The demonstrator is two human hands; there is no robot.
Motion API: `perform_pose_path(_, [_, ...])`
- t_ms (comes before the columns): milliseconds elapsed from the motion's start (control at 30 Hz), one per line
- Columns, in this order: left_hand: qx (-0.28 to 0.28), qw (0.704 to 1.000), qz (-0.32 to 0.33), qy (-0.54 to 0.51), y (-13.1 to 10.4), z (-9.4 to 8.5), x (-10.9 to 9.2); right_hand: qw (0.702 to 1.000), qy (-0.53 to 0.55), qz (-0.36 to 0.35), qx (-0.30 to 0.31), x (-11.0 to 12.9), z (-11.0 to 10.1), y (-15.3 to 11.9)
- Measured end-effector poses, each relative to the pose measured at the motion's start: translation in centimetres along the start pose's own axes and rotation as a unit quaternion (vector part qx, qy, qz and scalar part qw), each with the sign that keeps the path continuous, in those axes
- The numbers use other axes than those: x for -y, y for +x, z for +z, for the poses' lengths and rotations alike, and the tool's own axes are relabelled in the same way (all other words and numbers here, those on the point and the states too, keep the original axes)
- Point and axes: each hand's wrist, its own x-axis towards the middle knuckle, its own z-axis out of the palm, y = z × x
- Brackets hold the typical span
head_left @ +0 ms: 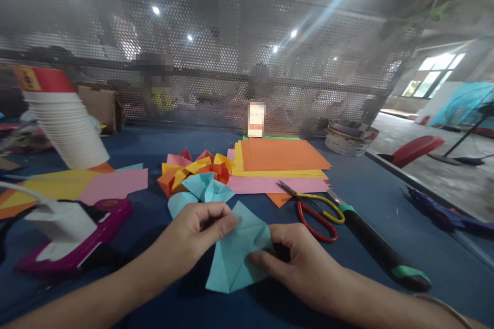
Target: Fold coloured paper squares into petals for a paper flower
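Note:
A light blue sheet of paper (241,259), creased and partly folded, is held between both hands just above the dark blue table. My left hand (204,226) pinches its upper left edge between thumb and fingers. On the right side, my right hand (293,257) grips the paper with the thumb in front and the fingers behind. Just beyond the left hand sit folded light blue paper pieces (206,187). Behind them is a cluster of folded orange, yellow and red paper pieces (185,169).
A stack of coloured paper (285,154) lies ahead, with scissors (316,211) and a black-handled knife (378,241) on the right. Paper cups (65,118) and a purple power strip (104,221) stand left. A glue gun (440,211) lies far right. Perforated metal panels rise behind.

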Motion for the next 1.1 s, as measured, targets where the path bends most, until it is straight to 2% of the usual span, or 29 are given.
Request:
perform_pose_path(100, [0.017, 0.999, -0.023, -0.023, 0.37, -0.01, 0.26, 1.000, 0.010, 0.006, -0.003, -0.13, -0.02, -0.08])
perform_pose_path(233, [0.009, 1.000, -0.016, 0.013, 0.54, -0.06, 0.46, 0.995, 0.092, 0.019, -0.009, -0.31, -0.12, 0.11])
perform_pose_path(467, [0.061, 0.997, -0.042, -0.031, 0.13, -0.01, 0.08, 0.987, 0.137, 0.041, -0.076, -0.39, -0.66, 0.52])
perform_pose_path(667, [0.058, 0.991, -0.081, -0.086, 0.38, -0.14, 0.53, 0.975, 0.207, 0.059, -0.055, -0.22, -0.79, 0.71])
perform_pose_path(900, [0.007, 0.994, -0.080, -0.080, 0.07, -0.08, 0.70, 0.967, 0.242, 0.062, -0.041, 0.01, -0.73, 0.53])
perform_pose_path(1100, [0.034, 0.993, -0.082, -0.084, -0.03, -0.02, 0.51, 0.963, 0.259, 0.065, -0.035, 0.00, -0.64, 0.55])
